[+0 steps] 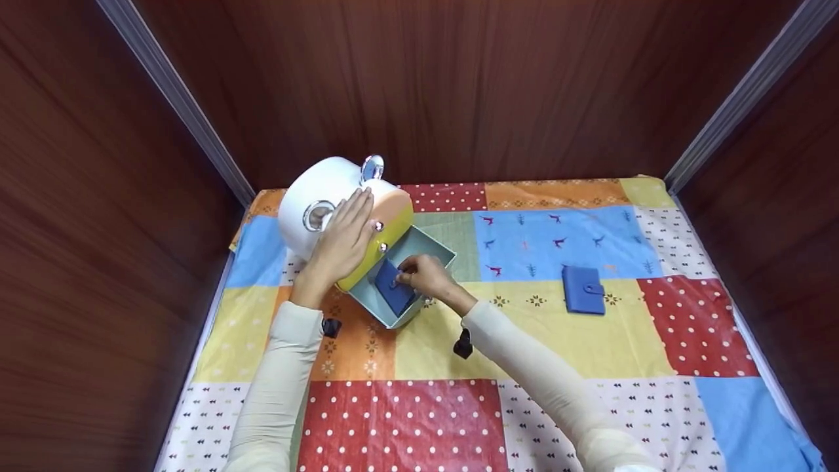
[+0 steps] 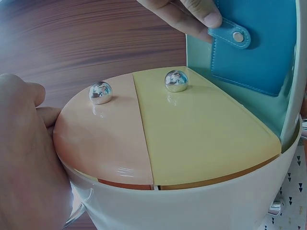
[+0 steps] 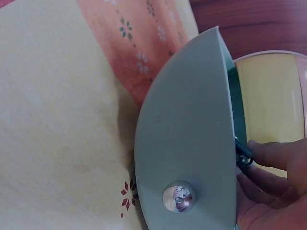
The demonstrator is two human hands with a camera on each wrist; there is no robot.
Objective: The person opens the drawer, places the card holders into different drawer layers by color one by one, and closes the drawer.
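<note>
Head view: right hand pinched light, slick wallet by snap tab inside drawer; left hand lay flat, steadying box.

patchwork tablecloth, spare blue wallet (closed)

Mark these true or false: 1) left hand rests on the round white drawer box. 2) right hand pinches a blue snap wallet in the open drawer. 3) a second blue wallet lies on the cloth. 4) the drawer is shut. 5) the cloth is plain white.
1) Left hand rests on the round white drawer box: true.
2) Right hand pinches the blue snap wallet in the open grey-green drawer: true.
3) A second blue wallet lies on the cloth: true.
4) False: the drawer is pulled out.
5) False: it is colourful patchwork.
</note>
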